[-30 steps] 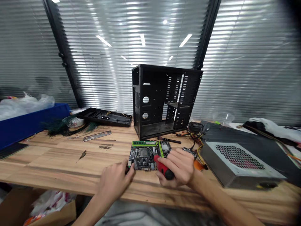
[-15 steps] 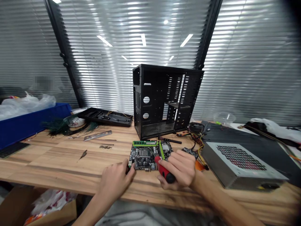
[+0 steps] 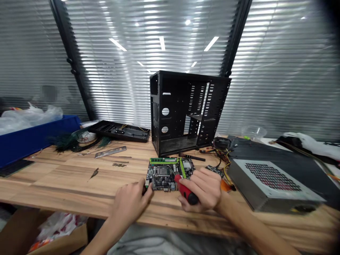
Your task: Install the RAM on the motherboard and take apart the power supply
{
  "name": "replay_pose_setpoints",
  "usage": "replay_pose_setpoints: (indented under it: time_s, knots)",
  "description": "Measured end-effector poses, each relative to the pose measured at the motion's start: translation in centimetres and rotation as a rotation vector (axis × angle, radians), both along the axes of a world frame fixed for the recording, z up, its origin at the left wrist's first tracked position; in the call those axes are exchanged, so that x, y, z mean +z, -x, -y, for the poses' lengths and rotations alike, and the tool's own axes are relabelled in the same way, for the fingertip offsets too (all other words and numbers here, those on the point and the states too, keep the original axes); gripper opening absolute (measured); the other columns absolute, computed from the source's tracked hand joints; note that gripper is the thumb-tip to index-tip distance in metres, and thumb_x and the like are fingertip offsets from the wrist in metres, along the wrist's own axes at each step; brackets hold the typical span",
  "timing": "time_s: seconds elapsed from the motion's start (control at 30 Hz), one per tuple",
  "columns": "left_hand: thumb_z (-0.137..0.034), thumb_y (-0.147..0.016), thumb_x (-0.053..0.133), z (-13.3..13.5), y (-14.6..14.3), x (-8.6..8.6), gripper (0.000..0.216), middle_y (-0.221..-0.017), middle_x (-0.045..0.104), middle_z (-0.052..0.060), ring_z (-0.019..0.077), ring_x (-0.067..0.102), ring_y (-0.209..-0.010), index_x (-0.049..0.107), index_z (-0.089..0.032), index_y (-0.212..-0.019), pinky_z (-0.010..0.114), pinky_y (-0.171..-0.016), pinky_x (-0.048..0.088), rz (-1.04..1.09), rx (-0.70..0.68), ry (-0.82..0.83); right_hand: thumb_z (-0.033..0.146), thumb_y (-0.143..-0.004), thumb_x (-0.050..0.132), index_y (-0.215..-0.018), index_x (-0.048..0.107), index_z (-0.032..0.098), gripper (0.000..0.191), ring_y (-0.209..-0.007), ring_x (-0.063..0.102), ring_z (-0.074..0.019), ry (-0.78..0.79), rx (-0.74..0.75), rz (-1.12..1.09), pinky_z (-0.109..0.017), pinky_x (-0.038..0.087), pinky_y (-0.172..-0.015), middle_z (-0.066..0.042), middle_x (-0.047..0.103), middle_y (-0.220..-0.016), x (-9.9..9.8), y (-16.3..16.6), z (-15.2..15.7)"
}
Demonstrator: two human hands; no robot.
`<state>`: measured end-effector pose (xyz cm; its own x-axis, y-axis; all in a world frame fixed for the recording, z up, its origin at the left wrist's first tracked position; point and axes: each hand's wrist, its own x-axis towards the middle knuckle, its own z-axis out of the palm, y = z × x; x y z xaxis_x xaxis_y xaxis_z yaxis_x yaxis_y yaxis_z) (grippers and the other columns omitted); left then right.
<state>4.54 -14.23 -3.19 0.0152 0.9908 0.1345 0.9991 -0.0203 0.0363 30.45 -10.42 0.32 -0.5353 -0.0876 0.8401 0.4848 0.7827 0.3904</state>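
A motherboard (image 3: 166, 181) lies on the wooden table in front of me, with a CPU socket (image 3: 162, 171) near its middle and a green memory stick (image 3: 162, 160) along its far edge. My left hand (image 3: 132, 199) is closed on the board's near left corner, thumb and fingers at its edge. In my right hand (image 3: 203, 189) is a red and black screwdriver (image 3: 186, 191), fingers wrapped round the handle. Its shaft slants up and left over the board, the tip close to the right side of the CPU socket. Whether the tip touches anything I cannot tell.
Behind the board stands a black computer case (image 3: 175, 106), with a brush (image 3: 195, 158) before it. A power supply (image 3: 271, 186) and its cables (image 3: 224, 159) sit at right. At left are a metal strip (image 3: 111, 152), a black panel (image 3: 119, 130) and a blue bin (image 3: 34, 138).
Hardly anything differs. Both hands, the screwdriver and the motherboard keep their places; the view has shifted very slightly.
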Motion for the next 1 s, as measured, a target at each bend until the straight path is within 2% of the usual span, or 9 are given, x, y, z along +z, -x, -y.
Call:
replay_pose_setpoints:
  time_s: [0.43, 0.83, 1.0]
  knots:
    - [-0.051, -0.106, 0.034, 0.20, -0.12, 0.50, 0.043, -0.087, 0.079, 0.010, 0.0295, 0.076, -0.083, 0.066, -0.023, -0.099, 0.033, -0.067, 0.042, 0.020, 0.013, 0.022, 0.032, -0.081, 0.066, -0.100, 0.069, 0.013, 0.027, -0.054, 0.043, -0.0153, 0.005, 0.013, -0.005, -0.034, 0.029, -0.053, 0.000, 0.056, -0.060, 0.02, -0.09, -0.12]
    - [-0.051, -0.106, 0.035, 0.15, -0.15, 0.52, 0.042, -0.087, 0.079, 0.010, 0.0305, 0.076, -0.082, 0.066, -0.023, -0.098, 0.033, -0.063, 0.038, 0.026, 0.008, 0.011, 0.027, -0.078, 0.064, -0.101, 0.069, 0.011, 0.029, -0.056, 0.048, -0.0155, -0.002, 0.008, 0.042, -0.033, 0.031, -0.052, -0.001, 0.059, -0.063, 0.15, -0.33, 0.20]
    - [-0.049, -0.106, 0.036, 0.24, -0.03, 0.45, 0.040, -0.087, 0.079, 0.009, 0.0302, 0.076, -0.082, 0.066, -0.023, -0.099, 0.033, -0.062, 0.036, 0.036, 0.002, 0.015, 0.031, -0.078, 0.064, -0.098, 0.069, 0.008, 0.031, -0.054, 0.043, -0.0160, -0.039, 0.040, 0.058, -0.034, 0.027, -0.051, -0.001, 0.055, -0.059, 0.10, -0.69, 0.47]
